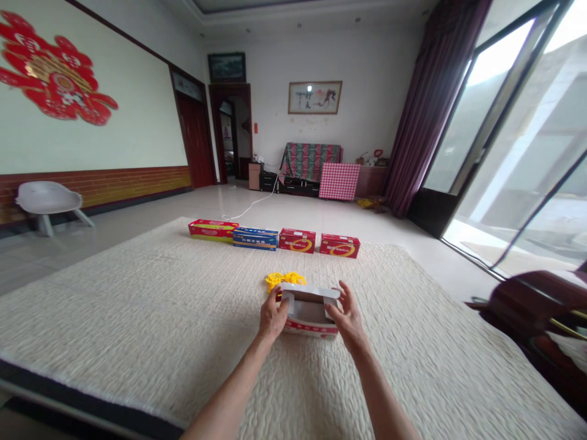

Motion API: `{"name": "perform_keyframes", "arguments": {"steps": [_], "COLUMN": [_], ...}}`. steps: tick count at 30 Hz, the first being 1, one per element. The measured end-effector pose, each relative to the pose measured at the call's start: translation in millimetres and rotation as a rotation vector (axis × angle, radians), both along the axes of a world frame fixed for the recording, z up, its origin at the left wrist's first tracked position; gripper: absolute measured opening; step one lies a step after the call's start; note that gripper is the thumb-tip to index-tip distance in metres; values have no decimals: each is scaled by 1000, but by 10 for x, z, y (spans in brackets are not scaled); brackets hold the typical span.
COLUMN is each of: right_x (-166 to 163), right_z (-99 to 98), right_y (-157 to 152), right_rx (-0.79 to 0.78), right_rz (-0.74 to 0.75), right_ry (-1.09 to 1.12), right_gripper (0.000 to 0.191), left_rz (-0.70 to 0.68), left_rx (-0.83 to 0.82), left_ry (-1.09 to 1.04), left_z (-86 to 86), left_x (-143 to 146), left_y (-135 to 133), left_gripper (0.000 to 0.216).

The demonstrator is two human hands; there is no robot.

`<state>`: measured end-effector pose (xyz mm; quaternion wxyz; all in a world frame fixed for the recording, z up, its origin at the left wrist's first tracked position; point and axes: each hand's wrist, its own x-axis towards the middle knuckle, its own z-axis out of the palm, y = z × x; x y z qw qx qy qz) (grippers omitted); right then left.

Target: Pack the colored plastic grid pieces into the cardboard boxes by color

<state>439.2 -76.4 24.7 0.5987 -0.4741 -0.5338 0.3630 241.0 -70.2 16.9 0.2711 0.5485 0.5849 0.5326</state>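
Note:
An opened red and white cardboard box [308, 313] lies on the cream carpet [137, 305] in front of me. My left hand [272, 316] grips its left end, fingers curled round the edge. My right hand [347, 315] holds the right end, fingers wrapped on the flap. Just behind the box sits a small heap of yellow pieces [284, 279]. Farther back, a row of closed boxes lies on the carpet: a red and yellow one [213, 230], a blue one [255, 238] and two red ones [297, 240] [340, 245].
A white chair [46, 198] stands by the left wall. A dark wooden furniture piece [532, 305] is at the right near the glass doors [513, 140]. A covered sofa [309, 162] and a checked board [339, 181] stand at the far wall. A white cable [250, 206] crosses the tiled floor.

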Motion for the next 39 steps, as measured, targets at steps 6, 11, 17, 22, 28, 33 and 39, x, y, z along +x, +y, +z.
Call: {"name": "perform_keyframes", "arguments": {"steps": [6,11,17,22,28,33,39], "right_x": [-4,32,87,110,105,84,37], "right_z": [104,-8,-152,-166,-94,-43,-54], "right_y": [-115,-91,-73,-87,-153,-207,-210], "right_rx": [166,204,262,291,305,326,317], "right_rz": [75,35,18,9,29,31,-23], "right_ry": [-174,-196,-241,-312,-389,-414,-386], "right_gripper": [32,26,21,17,13,15,20], "left_rz": [-14,-14,-31,-66,-87,-69,-44], "left_rx": [51,84,60,101,108,107,141], "left_ry": [-4,-44,-75,-164,-89,-21,-5], "left_z": [-16,-81,-70,-85,-79,-127,-209], "left_x": [-15,-26,-64,-84,-63,-40,-34], "left_y": [-20,-45,-106,-139,-180,-165,-138], "left_gripper": [30,33,34,38,40,38,36]}}
